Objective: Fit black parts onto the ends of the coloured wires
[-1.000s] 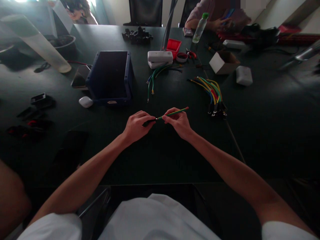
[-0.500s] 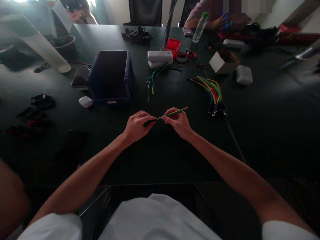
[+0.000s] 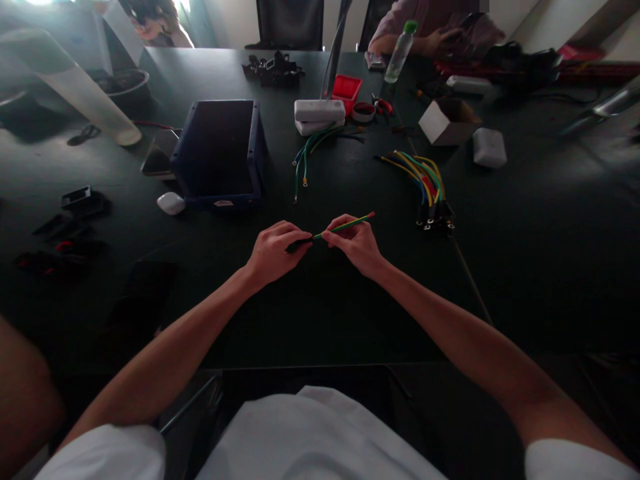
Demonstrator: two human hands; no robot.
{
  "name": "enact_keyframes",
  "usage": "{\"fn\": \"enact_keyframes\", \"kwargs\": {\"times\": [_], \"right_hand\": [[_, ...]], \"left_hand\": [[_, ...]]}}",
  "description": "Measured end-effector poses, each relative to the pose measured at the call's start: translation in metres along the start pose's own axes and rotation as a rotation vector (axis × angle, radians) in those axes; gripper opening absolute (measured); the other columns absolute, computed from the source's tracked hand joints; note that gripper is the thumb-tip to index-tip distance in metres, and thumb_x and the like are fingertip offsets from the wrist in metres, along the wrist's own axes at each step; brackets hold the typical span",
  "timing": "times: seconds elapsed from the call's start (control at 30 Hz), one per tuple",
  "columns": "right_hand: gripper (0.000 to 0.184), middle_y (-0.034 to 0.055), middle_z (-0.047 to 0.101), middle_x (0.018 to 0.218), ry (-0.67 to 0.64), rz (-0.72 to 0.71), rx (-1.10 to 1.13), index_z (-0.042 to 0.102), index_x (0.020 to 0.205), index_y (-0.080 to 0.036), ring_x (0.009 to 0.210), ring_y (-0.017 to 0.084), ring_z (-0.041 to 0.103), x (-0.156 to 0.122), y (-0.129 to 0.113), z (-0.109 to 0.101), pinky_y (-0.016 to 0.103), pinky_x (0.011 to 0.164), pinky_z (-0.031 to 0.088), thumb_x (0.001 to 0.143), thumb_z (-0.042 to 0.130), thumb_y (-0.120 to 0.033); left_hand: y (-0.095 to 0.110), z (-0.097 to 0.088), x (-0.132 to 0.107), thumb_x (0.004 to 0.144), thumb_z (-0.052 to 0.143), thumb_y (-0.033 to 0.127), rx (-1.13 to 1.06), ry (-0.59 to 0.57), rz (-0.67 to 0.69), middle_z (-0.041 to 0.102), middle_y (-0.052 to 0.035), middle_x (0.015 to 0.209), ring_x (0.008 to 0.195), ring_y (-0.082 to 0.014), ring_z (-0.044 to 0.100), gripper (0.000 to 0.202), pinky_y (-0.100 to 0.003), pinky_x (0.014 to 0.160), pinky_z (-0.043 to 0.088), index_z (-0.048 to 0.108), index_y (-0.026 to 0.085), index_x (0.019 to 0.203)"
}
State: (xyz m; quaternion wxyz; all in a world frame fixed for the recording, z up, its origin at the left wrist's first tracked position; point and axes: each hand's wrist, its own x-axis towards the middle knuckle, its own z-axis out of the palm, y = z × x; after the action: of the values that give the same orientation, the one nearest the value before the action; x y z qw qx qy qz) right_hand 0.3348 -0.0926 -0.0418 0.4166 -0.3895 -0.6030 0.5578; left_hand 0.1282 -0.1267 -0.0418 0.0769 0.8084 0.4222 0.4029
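Note:
Between my fingers is a short green-and-yellow wire with a reddish bare end pointing up to the right. My right hand pinches it near its left part. My left hand is closed on a small black piece at the wire's left end; the fingers cover most of that piece, so its kind is unclear. Beyond my hands lies a loose group of green and blue wires with ring terminals. To the right rests a bundle of yellow, green, blue and red wires with black-sleeved ring ends.
A dark blue bin stands on the dark table, a white mouse-like object beside it. Farther back are a white power block, a red tray, a bottle and an open carton. Another person sits opposite.
My hands and the wire stay almost in the same place. Across the table, the other person's hand and the blue-lit object in it have shifted.

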Motion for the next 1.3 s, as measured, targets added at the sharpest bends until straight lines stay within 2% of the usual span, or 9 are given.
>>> {"fn": "enact_keyframes", "kwargs": {"times": [0.53,0.77,1.3], "right_hand": [[0.026,-0.0003,0.067,0.075,0.000,0.040,0.029,0.064,0.081,-0.020,0.064,0.013,0.064,-0.0006,-0.0028,0.0012,0.028,0.061,0.054,0.070,0.081,-0.036],[0.024,-0.0001,0.068,0.077,-0.024,0.013,0.031,0.065,0.085,-0.020,0.066,0.013,0.065,-0.0007,0.0008,0.0002,0.028,0.061,0.055,0.072,0.079,-0.035],[0.030,-0.0005,0.067,0.074,-0.022,0.051,0.035,0.063,0.082,-0.020,0.065,0.014,0.065,0.0001,-0.0042,0.0021,0.029,0.062,0.057,0.069,0.081,-0.041]], "left_hand": [[-0.0003,0.0013,-0.0004,0.085,0.067,0.022,0.016,-0.004,0.012,0.069,-0.0052,0.084,0.074,-0.0141,0.064,0.014,-0.027,0.064,0.053,0.071,0.017,0.097],[0.0002,0.0003,-0.0001,0.085,0.067,0.022,0.024,-0.023,0.014,0.069,-0.0059,0.085,0.075,-0.0145,0.064,0.015,-0.028,0.065,0.053,0.071,0.016,0.098],[0.0006,0.0001,0.0002,0.086,0.066,0.025,0.023,-0.029,0.007,0.069,-0.0066,0.085,0.075,-0.0149,0.064,0.016,-0.028,0.064,0.053,0.071,0.017,0.098]]}}
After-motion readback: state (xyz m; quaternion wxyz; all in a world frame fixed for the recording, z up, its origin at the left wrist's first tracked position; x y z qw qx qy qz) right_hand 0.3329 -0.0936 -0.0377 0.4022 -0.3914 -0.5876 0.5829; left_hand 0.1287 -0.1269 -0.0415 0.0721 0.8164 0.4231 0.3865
